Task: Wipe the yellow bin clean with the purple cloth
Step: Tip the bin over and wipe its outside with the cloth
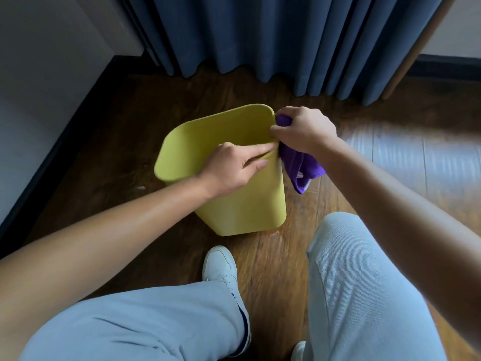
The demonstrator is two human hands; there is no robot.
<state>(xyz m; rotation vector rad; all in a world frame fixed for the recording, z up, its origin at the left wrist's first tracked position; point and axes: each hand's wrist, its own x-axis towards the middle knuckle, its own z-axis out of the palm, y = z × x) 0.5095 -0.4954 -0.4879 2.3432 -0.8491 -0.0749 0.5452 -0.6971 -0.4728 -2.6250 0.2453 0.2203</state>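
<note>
Head view looks down on the yellow bin (234,209), standing upright on the wooden floor (273,269) ahead of the person's knees. Left hand (231,169) reaches over the bin's near rim, arm stretched forward, fingers (256,151) extended and pressed together along the inside of the bin's right wall. Right hand (305,130) hovers at the bin's right rim, wrist bent down, fingers curled and pinching the purple cloth (299,165) against that edge. Most of the cloth hangs outside the bin's right wall.
</note>
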